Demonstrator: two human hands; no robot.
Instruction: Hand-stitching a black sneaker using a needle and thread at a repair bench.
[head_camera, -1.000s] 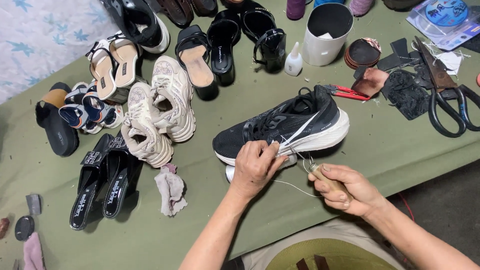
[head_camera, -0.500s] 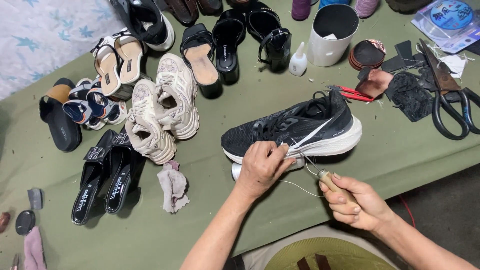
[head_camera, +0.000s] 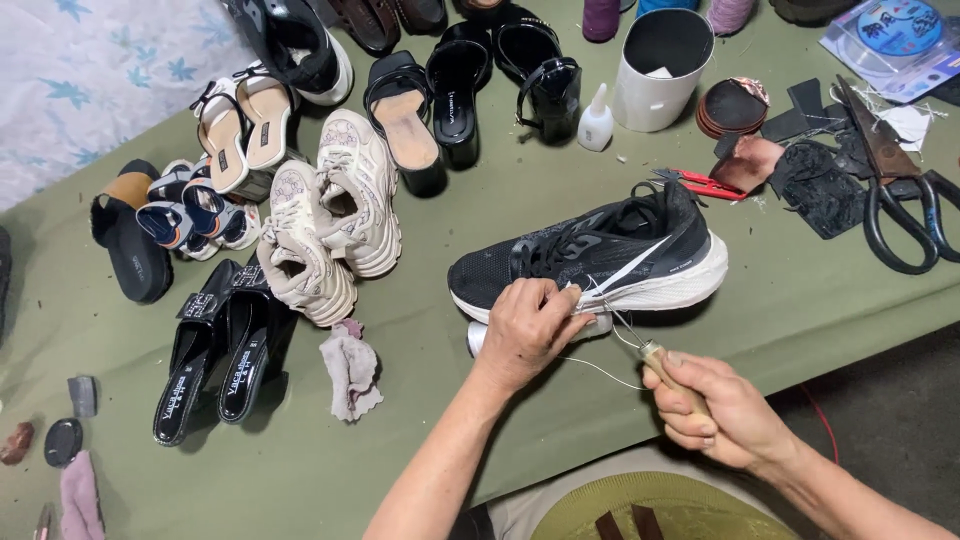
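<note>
Sneaker (head_camera: 600, 258) lying crosswise on worktop (head_camera: 820, 300), toe leftward. Left hand (head_camera: 527, 330) nearer, pinching midsole edge; right hand (head_camera: 722, 408) fisted round wooden-handled awl (head_camera: 668, 373), thread (head_camera: 600, 368) between.

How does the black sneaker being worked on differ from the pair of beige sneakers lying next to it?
The black sneaker is a sleek single shoe with a plain white sole; the beige sneakers are a chunky, patterned pair. The black sneaker is gripped by the left hand, while the right hand holds a wooden-handled awl; the beige sneakers lie untouched. All are lace-ups on the green cloth.
</note>
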